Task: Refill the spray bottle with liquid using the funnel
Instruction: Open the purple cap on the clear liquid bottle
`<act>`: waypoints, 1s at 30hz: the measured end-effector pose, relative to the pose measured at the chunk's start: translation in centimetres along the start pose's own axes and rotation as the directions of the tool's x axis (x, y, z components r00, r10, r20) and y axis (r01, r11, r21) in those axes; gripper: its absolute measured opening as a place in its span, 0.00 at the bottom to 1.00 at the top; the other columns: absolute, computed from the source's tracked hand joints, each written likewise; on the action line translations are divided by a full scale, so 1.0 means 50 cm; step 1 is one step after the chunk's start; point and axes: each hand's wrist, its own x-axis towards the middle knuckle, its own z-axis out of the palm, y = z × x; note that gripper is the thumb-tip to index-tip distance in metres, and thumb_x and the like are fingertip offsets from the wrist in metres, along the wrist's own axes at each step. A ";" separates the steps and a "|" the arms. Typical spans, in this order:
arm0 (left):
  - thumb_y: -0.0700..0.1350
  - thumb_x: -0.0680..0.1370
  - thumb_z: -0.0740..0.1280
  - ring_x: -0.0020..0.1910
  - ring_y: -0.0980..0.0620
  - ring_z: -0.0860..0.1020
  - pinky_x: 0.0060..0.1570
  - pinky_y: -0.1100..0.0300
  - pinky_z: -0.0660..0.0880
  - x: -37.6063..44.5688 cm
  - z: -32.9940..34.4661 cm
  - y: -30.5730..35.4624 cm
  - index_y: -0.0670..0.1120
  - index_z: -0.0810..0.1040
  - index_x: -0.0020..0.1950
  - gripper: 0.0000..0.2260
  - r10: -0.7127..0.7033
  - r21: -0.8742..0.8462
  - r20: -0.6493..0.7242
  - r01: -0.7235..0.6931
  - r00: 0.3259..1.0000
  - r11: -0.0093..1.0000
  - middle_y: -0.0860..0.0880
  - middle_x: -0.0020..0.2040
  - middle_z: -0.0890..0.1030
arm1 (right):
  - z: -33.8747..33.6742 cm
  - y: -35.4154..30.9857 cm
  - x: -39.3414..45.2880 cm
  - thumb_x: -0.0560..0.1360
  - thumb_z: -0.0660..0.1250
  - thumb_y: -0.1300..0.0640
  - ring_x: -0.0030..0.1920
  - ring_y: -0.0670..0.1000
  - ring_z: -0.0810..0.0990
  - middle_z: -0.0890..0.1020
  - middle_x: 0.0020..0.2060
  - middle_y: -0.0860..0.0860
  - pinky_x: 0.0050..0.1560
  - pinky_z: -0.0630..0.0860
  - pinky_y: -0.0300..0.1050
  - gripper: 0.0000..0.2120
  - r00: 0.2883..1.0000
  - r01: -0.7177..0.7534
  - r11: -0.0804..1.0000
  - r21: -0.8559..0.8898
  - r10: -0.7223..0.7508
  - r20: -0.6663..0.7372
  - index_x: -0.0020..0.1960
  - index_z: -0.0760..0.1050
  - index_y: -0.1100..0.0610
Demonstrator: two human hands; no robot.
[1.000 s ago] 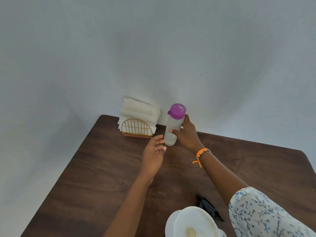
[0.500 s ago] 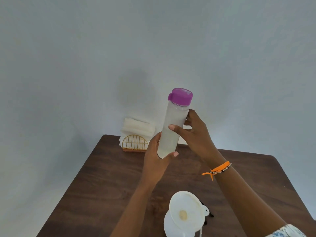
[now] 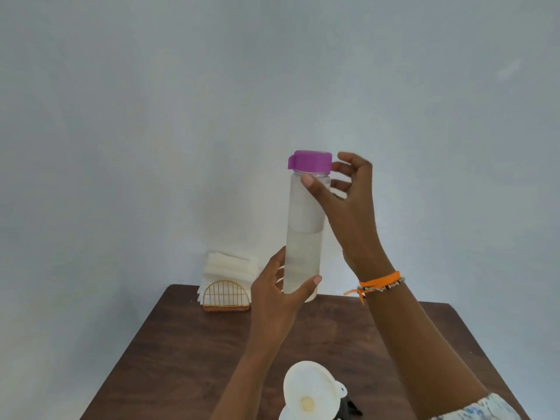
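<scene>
A tall frosted bottle (image 3: 304,237) with a purple cap (image 3: 309,161) is held upright in the air above the table's far edge, about half full of clear liquid. My left hand (image 3: 277,295) grips its bottom end. My right hand (image 3: 348,201) is at its top, thumb across the front just below the cap and fingers curled behind. A white funnel (image 3: 307,395) stands at the near edge of the view on a white container (image 3: 286,416) that is mostly cut off. A black spray head (image 3: 348,409) lies beside it.
The dark wooden table (image 3: 181,344) stands against a plain pale wall. A gold wire napkin holder (image 3: 225,295) with white napkins sits at the table's far left edge. An orange bracelet is on my right wrist.
The bottle went from standing on the table to held high in the air. My left hand took hold of its base, and my right hand slid up from the middle to just under the cap.
</scene>
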 end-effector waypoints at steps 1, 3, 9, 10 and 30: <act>0.53 0.66 0.75 0.54 0.58 0.76 0.48 0.73 0.73 -0.001 0.003 0.009 0.60 0.69 0.60 0.25 0.005 0.009 -0.007 -0.005 1.000 1.000 0.60 0.57 0.76 | 0.002 -0.015 0.008 0.65 0.75 0.49 0.48 0.40 0.77 0.72 0.52 0.41 0.43 0.76 0.30 0.32 0.999 0.023 1.000 -0.005 -0.023 -0.049 0.63 0.62 0.51; 0.53 0.65 0.76 0.53 0.57 0.76 0.45 0.75 0.71 -0.002 0.010 0.025 0.60 0.70 0.59 0.26 0.031 0.014 -0.027 -0.031 0.999 0.999 0.59 0.56 0.76 | 0.009 -0.038 0.021 0.64 0.77 0.49 0.49 0.42 0.76 0.72 0.52 0.45 0.41 0.75 0.29 0.33 0.990 0.060 0.997 -0.043 -0.065 -0.126 0.61 0.62 0.52; 0.52 0.63 0.78 0.49 0.55 0.77 0.38 0.79 0.71 -0.005 0.023 0.060 0.58 0.69 0.57 0.27 0.095 0.033 -0.077 -0.092 0.993 0.995 0.58 0.53 0.76 | 0.026 -0.074 0.041 0.62 0.79 0.47 0.48 0.46 0.72 0.69 0.50 0.49 0.38 0.74 0.31 0.31 0.946 0.090 0.976 -0.196 -0.146 -0.290 0.52 0.61 0.52; 0.53 0.63 0.78 0.49 0.54 0.77 0.39 0.77 0.72 -0.006 0.024 0.063 0.59 0.69 0.57 0.27 0.104 0.038 -0.081 -0.102 0.991 0.994 0.58 0.53 0.76 | 0.025 -0.075 0.041 0.62 0.79 0.48 0.48 0.47 0.73 0.70 0.50 0.49 0.38 0.74 0.33 0.29 0.935 0.090 0.978 -0.188 -0.148 -0.323 0.51 0.62 0.53; 0.56 0.62 0.77 0.42 0.57 0.77 0.34 0.78 0.71 -0.035 0.017 0.076 0.51 0.77 0.57 0.27 0.187 0.199 -0.038 -0.176 0.982 0.964 0.60 0.48 0.77 | -0.011 -0.086 0.035 0.69 0.71 0.58 0.39 0.41 0.75 0.75 0.40 0.42 0.37 0.73 0.30 0.10 0.992 0.104 0.964 -0.244 -0.117 -0.038 0.48 0.74 0.56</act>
